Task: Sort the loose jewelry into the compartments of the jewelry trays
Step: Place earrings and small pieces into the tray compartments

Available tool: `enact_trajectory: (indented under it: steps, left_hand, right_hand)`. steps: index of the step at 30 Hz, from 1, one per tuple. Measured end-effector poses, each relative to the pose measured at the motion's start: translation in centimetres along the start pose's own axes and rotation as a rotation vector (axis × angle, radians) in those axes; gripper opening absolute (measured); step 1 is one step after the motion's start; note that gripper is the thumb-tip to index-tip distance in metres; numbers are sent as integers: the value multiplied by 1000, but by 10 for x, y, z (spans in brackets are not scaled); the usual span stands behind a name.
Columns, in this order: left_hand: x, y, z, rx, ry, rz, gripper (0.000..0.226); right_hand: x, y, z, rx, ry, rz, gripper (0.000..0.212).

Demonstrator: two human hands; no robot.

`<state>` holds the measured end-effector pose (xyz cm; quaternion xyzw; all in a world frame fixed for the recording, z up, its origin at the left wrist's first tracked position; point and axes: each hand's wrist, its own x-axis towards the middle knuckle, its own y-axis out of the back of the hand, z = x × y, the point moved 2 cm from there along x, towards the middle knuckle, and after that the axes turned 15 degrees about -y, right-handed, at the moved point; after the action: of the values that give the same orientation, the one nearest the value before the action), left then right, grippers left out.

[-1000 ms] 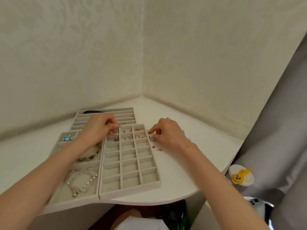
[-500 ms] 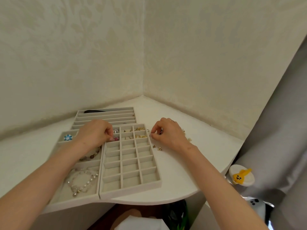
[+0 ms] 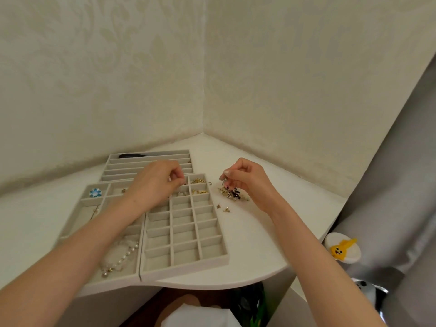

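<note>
White corner shelf (image 3: 247, 244): right hand (image 3: 246, 179) pinches silvery trinket (image 3: 223, 183) over gold jewelry heap (image 3: 232, 195); left hand (image 3: 157, 184), curled over grey grid tray (image 3: 186, 234), grip unclear.

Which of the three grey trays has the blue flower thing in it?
The left grey tray with big compartments: the blue flower piece sits in its far-left corner. The other two hold none.

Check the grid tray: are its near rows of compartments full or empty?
Empty. The grid tray shows bare grey bottoms in its near rows; only its far compartments hold gold pieces.
</note>
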<state>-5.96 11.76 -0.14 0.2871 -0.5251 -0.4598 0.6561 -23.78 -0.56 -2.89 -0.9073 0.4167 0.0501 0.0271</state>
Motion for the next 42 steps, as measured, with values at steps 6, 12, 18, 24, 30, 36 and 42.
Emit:
enact_trajectory:
  steps: [6,12,18,24,30,36,42]
  left_hand:
    - [13,-20,24,-329,-18,12,14]
    - [21,-32,42,-400,-8,33,25]
    - [24,-35,40,-347,-18,62,17]
    - [25,-33,39,-306,-76,31,20]
    - [22,-31,27,-319,-34,23,8]
    - [14,-30,22,-256,-10,-41,15]
    - [10,-33,20,-236,-32,-91,21]
  right_hand:
    - [-2,-2,1,-21,24,-48,18]
    - [-3,-4,2,-37,43,-57,11]
    - [-3,-2,1,-22,78,-69,6]
    - [-3,0,-1,-39,102,-25,14]
    - [3,16,6,-232,95,320,10]
    - [11,12,16,-742,84,309,37]
    - [10,23,15,-750,104,495,44]
